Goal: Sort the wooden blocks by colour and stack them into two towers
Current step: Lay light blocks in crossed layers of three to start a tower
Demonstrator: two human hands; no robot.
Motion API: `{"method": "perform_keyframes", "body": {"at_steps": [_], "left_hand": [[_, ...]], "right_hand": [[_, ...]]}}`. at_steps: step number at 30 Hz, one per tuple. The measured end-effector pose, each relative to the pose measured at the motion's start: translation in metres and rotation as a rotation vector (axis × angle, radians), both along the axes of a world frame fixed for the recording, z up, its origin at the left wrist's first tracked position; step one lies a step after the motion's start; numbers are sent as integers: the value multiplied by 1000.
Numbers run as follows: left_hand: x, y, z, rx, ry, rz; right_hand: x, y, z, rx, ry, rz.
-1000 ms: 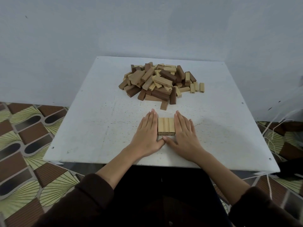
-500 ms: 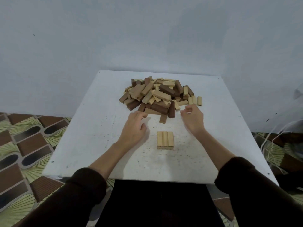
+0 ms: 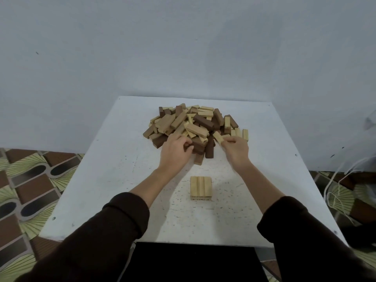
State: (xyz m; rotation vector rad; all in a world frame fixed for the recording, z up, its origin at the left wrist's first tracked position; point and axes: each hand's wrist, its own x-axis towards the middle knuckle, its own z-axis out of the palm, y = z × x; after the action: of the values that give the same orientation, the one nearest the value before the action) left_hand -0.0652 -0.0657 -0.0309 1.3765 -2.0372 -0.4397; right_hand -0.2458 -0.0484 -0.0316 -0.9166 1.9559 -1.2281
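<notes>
The pile [image 3: 193, 125] of mixed light and dark wooden blocks sits on the far half of the white table [image 3: 114, 180]. At the pile's near right edge, the right hand [image 3: 236, 148] pinches a light block [image 3: 218, 137] between thumb and fingertips, the block tilted up off the heap. At the pile's near left edge, the left hand [image 3: 175, 149] has its fingers curled in among the dark blocks [image 3: 198, 146] (whether it actually grips one I cannot tell, since the knuckles hide it). Nearer than the pile, well apart from it, three light blocks [image 3: 201, 188] lie flat side by side, touching.
</notes>
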Motion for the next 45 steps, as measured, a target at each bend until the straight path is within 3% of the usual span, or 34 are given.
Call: {"method": "perform_keyframes", "body": {"at_steps": [9,12,17,20,27,34,39,42,45], "left_hand": [[-35,1,8,-24,140,9],[-39,3,7,-40,162,-14],[-44,5,11,-74,156,-23],[-45,5,11,-101,157,-37],[-41,4,7,-81,162,-57],[-38,7,5,-74,142,-70],[-36,11,11,-13,185,-64],[-39,19,23,99,384,-78],[-47,25,40,357,614,-40]], "right_hand": [[-46,1,6,-150,-353,-191],[-57,-7,7,-93,-195,-235],[-65,-28,-1,90,298,-127],[-66,-32,-7,292,489,-70],[-73,-38,-8,333,387,-132],[-64,-29,-12,330,606,-79],[-62,-23,-3,239,468,-160],[-42,-13,13,-23,394,-186],[-2,9,35,-239,332,-113]]}}
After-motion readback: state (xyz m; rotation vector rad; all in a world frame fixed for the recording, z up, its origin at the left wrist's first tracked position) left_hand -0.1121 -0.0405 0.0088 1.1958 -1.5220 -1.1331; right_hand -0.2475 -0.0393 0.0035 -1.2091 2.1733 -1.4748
